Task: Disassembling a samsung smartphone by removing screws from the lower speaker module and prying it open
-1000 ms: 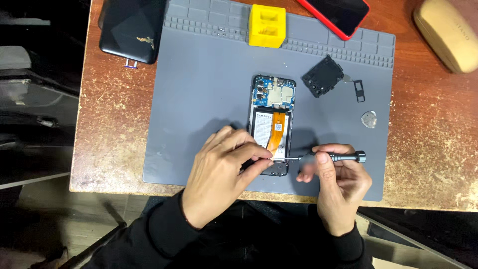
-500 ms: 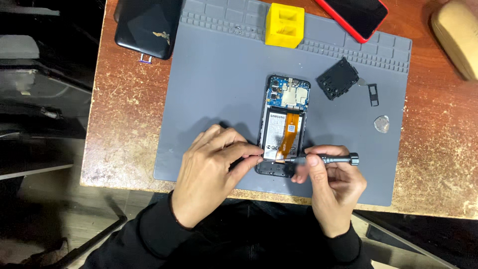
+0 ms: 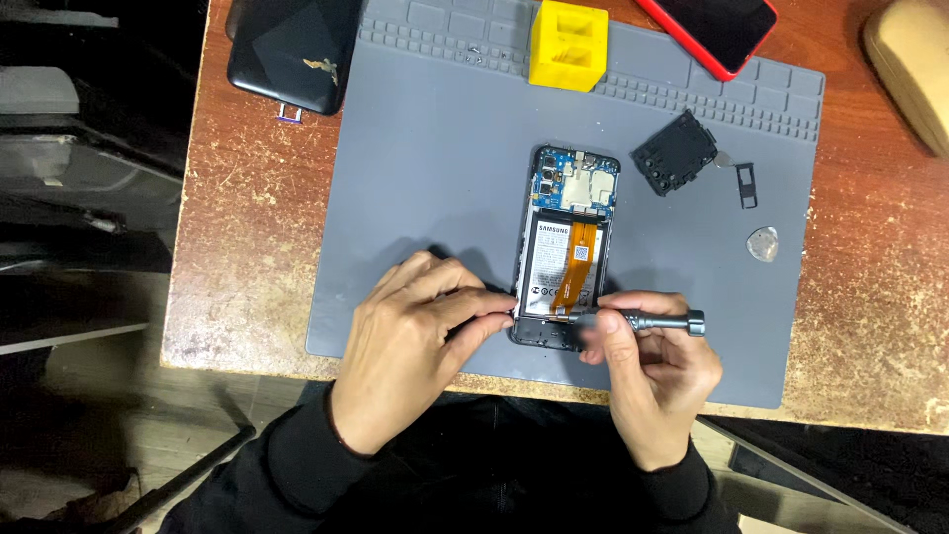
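One grey mat (image 3: 435, 178) covers worn wooden table (image 3: 257, 257).

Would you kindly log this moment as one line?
left hand: steadies opened phone | right hand: holds screwdriver at its lower end | grey mat

Mat (image 3: 425, 198), centre frame: matt grey, rubbery, smooth. Screwdriver (image 3: 657, 320), lower right of centre: dull grey metal. Table (image 3: 257, 218), left edge: worn, rough, mottled brown top.

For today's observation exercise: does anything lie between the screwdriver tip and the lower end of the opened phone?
Nothing visible does. The right hand holds the screwdriver with its tip at the opened phone, by the orange ribbon cable; the left hand steadies the phone's edge.
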